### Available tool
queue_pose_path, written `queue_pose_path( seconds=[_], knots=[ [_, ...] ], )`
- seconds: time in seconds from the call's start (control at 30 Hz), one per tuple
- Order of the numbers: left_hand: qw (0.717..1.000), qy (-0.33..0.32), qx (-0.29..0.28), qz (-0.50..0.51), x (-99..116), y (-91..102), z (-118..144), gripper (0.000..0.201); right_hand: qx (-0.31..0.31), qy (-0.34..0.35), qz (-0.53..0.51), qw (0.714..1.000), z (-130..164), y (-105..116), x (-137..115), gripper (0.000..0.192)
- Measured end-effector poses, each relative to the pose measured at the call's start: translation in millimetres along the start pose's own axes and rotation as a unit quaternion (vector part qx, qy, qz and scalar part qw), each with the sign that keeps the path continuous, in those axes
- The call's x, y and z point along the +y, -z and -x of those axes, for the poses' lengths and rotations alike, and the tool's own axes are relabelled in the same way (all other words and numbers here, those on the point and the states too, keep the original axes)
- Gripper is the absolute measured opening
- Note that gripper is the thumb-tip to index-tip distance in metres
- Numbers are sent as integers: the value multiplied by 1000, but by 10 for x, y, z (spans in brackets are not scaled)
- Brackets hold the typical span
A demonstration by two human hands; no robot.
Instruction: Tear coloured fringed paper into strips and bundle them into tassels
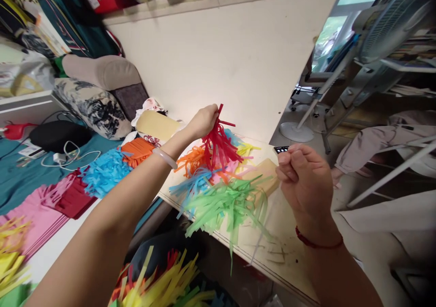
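Note:
My left hand is raised over the wooden table and is closed on a bunch of red paper strips that hang down from it. A pale bangle sits on that wrist. My right hand is held as a fist to the right, above the table, with nothing visible in it; a red string circles its wrist. Under the hands lie fringed paper strips in green, blue, orange and yellow.
More cut paper in blue, orange, dark red and pink lies on the bed at left, with cushions behind. Yellow strips pile up below the table edge. A standing fan rises at right. A small black object lies on the table.

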State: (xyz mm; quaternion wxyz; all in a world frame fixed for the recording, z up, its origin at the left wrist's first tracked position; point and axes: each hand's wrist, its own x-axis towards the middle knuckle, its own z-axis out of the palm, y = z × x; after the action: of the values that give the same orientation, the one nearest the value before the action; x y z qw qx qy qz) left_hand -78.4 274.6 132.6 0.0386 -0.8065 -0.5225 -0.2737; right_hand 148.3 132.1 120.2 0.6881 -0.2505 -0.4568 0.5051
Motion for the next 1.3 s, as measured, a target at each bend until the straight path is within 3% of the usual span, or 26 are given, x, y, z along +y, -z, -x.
queue_pose_path(
  seconds=[0.13, 0.2, 0.27, 0.33, 0.43, 0.5, 0.63, 0.77, 0.83, 0.97, 1.03, 1.1, 1.17, 1.23, 1.3],
  knots=[
    [997, -68, 9, -23, 199, 16, 6, 30, -9, 4, 3, 1000, -9, 2, -5, 13],
    [997, -53, 26, -54, 310, 62, 116, 44, -10, 7, 4, 1000, -9, 2, -16, 12],
    [994, -18, 9, -106, 413, 89, 311, 39, -7, 12, 7, 1000, -5, 1, -26, 13],
    [984, 13, -94, -149, 486, 45, 557, 27, -7, 13, 9, 1000, 0, -4, -24, 13],
    [944, 34, -276, -175, 513, -153, 896, 23, -19, 12, 20, 1000, 4, -23, 15, 16],
    [931, 38, -316, -178, 486, -293, 1039, 21, -32, 22, 36, 999, 7, -39, 57, 20],
    [931, 48, -318, -171, 393, -335, 1099, 25, -33, 54, 83, 995, 29, -57, 109, 26],
    [948, 51, -210, -235, 429, 9, 1035, 27, -38, 65, 116, 990, 82, -92, 87, 28],
    [953, 28, -182, -241, 529, 234, 1050, 28, -59, 66, 104, 991, 119, -113, 87, 25],
    [981, -51, -171, -76, 707, 510, 1209, 21, -94, 52, 124, 987, 187, -126, 151, 18],
    [986, -19, -146, 83, 718, 525, 1319, 16, -107, 42, 156, 981, 210, -130, 182, 15],
    [953, 58, -141, 260, 694, 474, 1429, 19, -122, 34, 181, 975, 236, -146, 189, 13],
    [892, 126, -144, 410, 678, 388, 1534, 24, -134, 33, 201, 970, 272, -176, 172, 11],
    [840, 158, -123, 504, 701, 305, 1629, 26, -140, 36, 223, 964, 316, -216, 145, 10],
    [813, 164, -97, 550, 764, 252, 1706, 25, -141, 43, 241, 959, 363, -257, 126, 11]
  ],
)
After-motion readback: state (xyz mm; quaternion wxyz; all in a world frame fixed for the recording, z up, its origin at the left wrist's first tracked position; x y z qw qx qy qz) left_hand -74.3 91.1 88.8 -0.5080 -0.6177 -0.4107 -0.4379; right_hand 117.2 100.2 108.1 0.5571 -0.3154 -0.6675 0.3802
